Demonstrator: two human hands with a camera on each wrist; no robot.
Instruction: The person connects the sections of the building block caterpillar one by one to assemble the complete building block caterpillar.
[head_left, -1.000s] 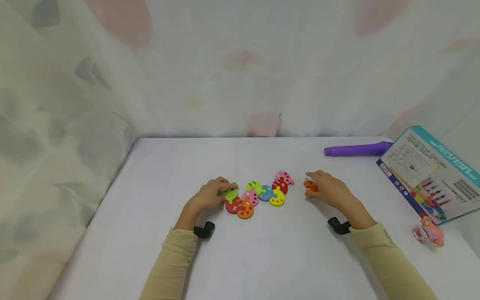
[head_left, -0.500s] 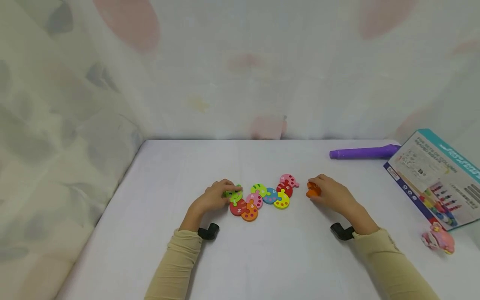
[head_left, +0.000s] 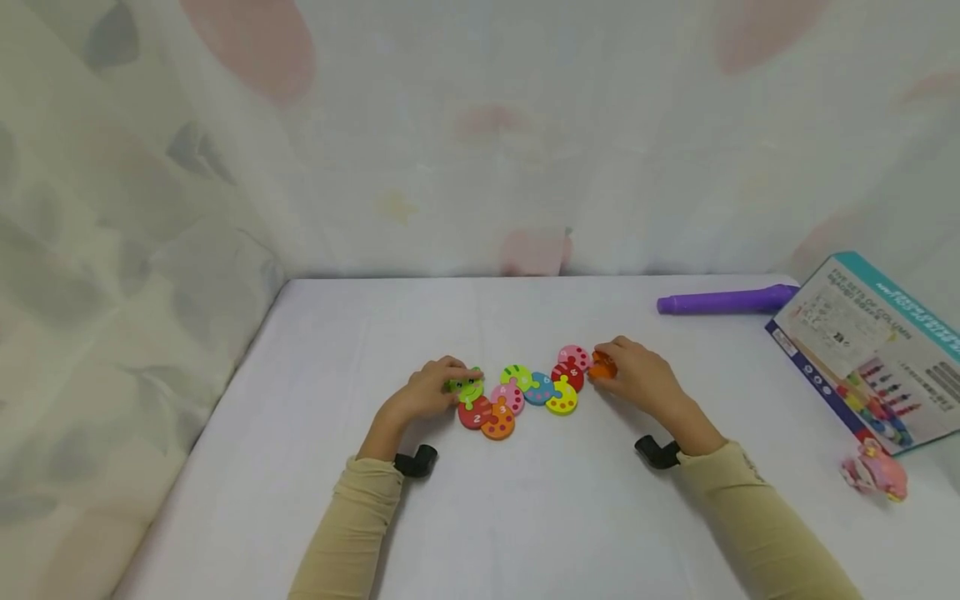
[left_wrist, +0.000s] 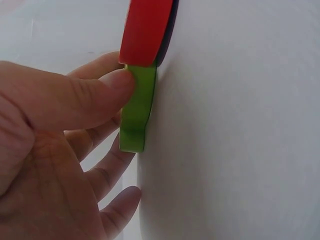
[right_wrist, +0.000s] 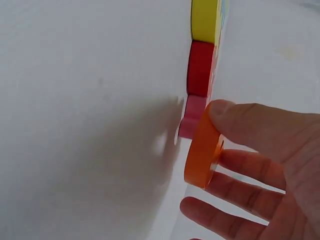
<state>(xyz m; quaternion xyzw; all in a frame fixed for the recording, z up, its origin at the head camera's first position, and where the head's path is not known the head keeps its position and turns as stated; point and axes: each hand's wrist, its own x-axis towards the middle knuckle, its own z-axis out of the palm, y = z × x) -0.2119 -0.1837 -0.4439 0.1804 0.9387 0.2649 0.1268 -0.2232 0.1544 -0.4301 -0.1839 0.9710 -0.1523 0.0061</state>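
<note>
A wavy chain of joined, numbered caterpillar puzzle pieces lies on the white table, with a smiling green head piece (head_left: 470, 389) at its left end. My left hand (head_left: 422, 392) holds that head, thumb on its green edge (left_wrist: 138, 107) in the left wrist view, beside the red piece (left_wrist: 145, 32). My right hand (head_left: 643, 377) pinches a loose orange puzzle piece (head_left: 602, 365) right beside the pink piece (head_left: 574, 357) at the chain's right end. In the right wrist view the orange piece (right_wrist: 200, 150) is tilted, overlapping the pink piece's tab (right_wrist: 190, 127).
A purple tube (head_left: 726, 300) lies at the back right. Next to it leans a box (head_left: 862, 350) with a printed bead-set cover. Nearer the right edge sits a small pink toy (head_left: 876, 472). Patterned cloth (head_left: 420, 150) hangs behind the table.
My right hand has closed its fingers on the orange piece and carried it left to the pink end of the chain. My left hand stays at the green head.
</note>
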